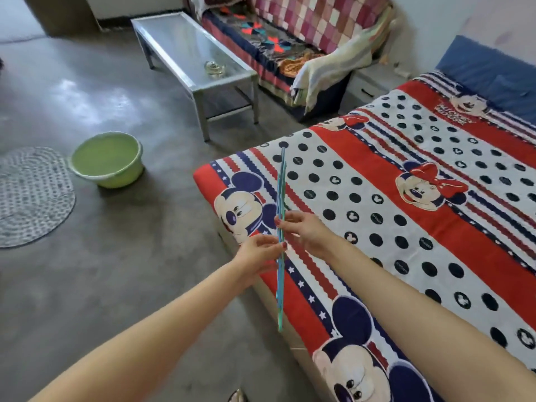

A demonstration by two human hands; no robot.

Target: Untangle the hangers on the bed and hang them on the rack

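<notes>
A thin bundle of blue and teal hangers [280, 192] stands edge-on to me, upright above the near corner of the bed [406, 216]. My left hand [256, 258] pinches the bundle from the left at its middle. My right hand [304, 230] grips it from the right, a little higher. The hangers lie flat against each other, so I cannot tell their number. The bed has a red, white and blue cartoon-mouse sheet with nothing lying on it. No rack is in view.
A green basin [107, 161] sits on the concrete floor at left, beside a round woven mat [32, 195]. A glass-topped metal coffee table [194, 53] stands ahead, with a covered sofa [290, 33] behind it. A blue headboard [487, 74] is at far right.
</notes>
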